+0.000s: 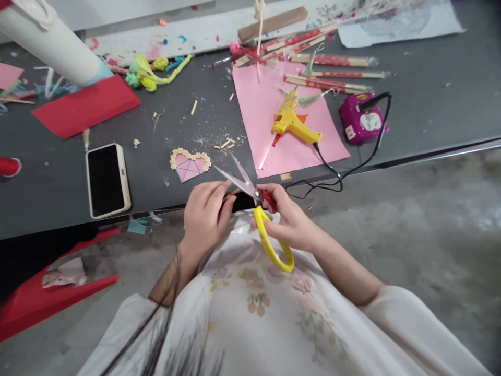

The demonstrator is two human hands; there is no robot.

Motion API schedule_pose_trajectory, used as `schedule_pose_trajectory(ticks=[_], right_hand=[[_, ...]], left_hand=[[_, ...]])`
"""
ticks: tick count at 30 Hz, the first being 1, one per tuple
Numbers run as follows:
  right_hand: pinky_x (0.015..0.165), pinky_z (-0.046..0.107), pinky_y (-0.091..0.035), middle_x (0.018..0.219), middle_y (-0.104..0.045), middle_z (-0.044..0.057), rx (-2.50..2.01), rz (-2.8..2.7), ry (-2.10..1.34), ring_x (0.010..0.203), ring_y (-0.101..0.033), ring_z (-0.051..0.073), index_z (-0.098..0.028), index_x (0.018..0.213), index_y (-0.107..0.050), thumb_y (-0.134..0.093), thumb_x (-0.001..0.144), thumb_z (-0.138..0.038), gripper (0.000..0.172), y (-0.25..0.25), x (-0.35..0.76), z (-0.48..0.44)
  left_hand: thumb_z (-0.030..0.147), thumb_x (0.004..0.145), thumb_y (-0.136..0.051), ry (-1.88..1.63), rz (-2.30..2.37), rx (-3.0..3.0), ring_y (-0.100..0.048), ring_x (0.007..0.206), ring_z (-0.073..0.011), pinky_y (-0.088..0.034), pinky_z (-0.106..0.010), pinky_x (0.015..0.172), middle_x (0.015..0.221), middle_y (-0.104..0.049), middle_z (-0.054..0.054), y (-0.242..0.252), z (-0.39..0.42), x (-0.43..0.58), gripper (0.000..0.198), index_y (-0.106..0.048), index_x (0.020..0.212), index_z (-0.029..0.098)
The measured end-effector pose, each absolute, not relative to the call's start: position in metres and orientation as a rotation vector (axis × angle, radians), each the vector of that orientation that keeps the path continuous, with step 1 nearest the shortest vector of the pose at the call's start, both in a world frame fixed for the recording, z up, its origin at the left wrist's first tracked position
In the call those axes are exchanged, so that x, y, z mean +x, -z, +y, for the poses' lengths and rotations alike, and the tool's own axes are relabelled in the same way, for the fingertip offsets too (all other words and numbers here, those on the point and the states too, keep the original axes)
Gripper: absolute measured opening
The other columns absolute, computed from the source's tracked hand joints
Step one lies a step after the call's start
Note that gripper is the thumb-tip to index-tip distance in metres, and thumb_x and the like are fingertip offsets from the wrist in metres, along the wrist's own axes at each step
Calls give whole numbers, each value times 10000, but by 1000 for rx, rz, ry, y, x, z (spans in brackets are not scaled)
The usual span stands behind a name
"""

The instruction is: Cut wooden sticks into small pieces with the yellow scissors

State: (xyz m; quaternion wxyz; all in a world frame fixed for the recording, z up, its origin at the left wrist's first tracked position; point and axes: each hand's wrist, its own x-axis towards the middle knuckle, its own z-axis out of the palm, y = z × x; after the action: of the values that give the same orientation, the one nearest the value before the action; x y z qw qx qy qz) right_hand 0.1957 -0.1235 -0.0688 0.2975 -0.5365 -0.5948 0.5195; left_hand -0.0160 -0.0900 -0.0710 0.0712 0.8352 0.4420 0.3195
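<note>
Yellow and red at the handles, gripped blades-apart in the right hand point(287, 216): scissors point(257, 196), nearer and right of the pink heart point(188, 167) on the table point(151, 172). Pinched in the left hand point(205, 206), nearer than the heart: thin stick point(235, 192). Edged with pale slices point(173, 158) round the heart's lobes, bare along both lower sides: seemingly half done. Right of the heart: cut bits point(225, 143), then glue gun point(291, 121).

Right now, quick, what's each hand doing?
Left hand: closed, pinching a thin stick.
Right hand: closed, holding scissors by the handles, blades apart.
</note>
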Motion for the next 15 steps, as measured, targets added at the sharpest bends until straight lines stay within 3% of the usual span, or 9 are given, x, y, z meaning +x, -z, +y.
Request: schedule_pose_trajectory(ticks=[3,6,10,13,15], right_hand=[[805,317,-464,1013,-521,42,-1417,-1433,-1416,905,-517,164,-205,1300,-368,-706,790,-392,639,75,191,-124],[773,300,-461,967,-489,18,-1381,-1361,-1407,855,-495,149,-228,1297,-369,-712,779,-337,631,78,187,-123],[751,287,-473,957,-465,12,-1286,-1313,-1413,831,-498,140,-240,1303,-347,-708,767,-273,647,76,179,-120],[751,291,-482,962,-463,11,-1254,-1278,-1419,816,-506,135,-226,1293,-337,-741,739,-303,690,72,170,-118],[760,302,-486,980,-476,17,-1265,-1259,-1417,817,-511,137,-224,1288,-335,-759,721,-327,715,69,165,-117]], left_hand=[[185,834,-610,-1256,1176,2544,-640,777,-165,-494,-295,754,813,-702,-51,73,-97,-10,71,-646,895,188],[218,828,-592,-1008,1011,2334,-622,661,-136,-497,-252,635,711,-667,-12,76,-104,-1,44,-605,792,197],[307,737,-695,-541,1030,2040,-671,804,-183,-557,-284,665,957,-702,-40,80,-105,13,235,-604,931,212],[305,716,-717,-491,906,1967,-659,997,-232,-588,-333,783,1171,-651,-85,87,-106,21,351,-593,1033,218],[333,738,-700,-528,811,1970,-658,996,-226,-596,-332,791,1162,-646,-90,95,-109,24,405,-580,1106,213]])
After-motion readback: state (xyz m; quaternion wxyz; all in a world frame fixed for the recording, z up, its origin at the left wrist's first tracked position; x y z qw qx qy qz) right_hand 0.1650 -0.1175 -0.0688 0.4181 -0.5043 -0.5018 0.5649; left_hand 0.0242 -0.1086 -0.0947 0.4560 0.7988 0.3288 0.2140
